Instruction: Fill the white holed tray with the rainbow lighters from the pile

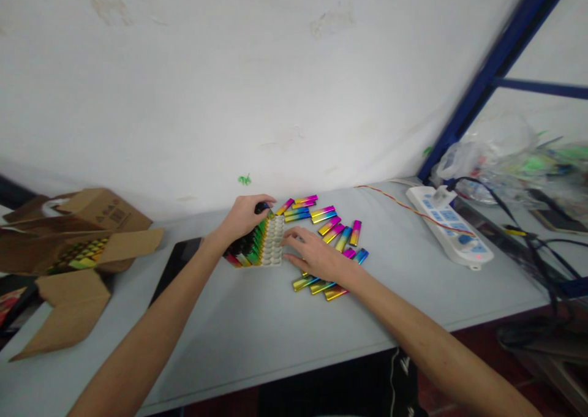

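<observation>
A white tray (274, 240) with rows of round pockets sits on the table, tilted toward me. Lighters with dark tops and green, yellow and red bodies (250, 245) fill its left part. At the tray's far edge, my left hand (245, 216) curls its fingers around a black-ended lighter (261, 207); the rest of it is mostly hidden. My right hand (309, 250) is at the tray's right side, its fingers bent and apart, the fingertips near or touching the edge. Around and partly under that hand lie several shiny rainbow-coloured lighters (324, 214).
An open cardboard box (131, 245) holding more lighters stands at the left. Beside it lies a flat black object (177, 261). A white power strip (450, 224) with plugs and cables is on the right, by a blue metal frame (478, 80). Behind the table rises a white wall.
</observation>
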Demonstrator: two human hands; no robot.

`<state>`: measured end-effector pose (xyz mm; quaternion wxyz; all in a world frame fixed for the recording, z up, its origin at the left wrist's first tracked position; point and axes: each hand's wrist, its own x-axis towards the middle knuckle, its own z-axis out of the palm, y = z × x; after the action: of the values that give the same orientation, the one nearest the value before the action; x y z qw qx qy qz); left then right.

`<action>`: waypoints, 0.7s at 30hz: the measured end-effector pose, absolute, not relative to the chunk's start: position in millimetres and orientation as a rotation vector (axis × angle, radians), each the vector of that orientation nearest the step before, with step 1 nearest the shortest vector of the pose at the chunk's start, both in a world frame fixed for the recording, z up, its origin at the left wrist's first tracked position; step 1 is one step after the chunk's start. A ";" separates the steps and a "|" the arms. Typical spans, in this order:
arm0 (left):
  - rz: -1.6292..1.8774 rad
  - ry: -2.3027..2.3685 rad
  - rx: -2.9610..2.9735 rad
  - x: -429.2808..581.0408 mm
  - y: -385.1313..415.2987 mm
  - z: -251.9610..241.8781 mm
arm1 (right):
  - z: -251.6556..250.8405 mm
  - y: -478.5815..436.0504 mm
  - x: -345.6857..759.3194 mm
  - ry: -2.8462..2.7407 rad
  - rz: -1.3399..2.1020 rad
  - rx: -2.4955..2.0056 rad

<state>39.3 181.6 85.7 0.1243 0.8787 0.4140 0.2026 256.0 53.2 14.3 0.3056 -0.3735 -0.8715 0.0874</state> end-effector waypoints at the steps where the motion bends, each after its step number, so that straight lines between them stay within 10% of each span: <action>1: 0.577 1.197 2.562 39.8 182.6 86.8 | 13.9 53.6 256.2 -2.304 0.239 -0.988; 21: 0.030 1.022 2.544 53.1 214.6 107.2 | 21.5 63.9 275.2 -2.215 0.185 -1.059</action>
<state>53.1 214.6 107.2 0.1986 0.9094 0.3652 0.0108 275.2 63.9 21.5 0.3333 -0.4054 -0.8483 0.0708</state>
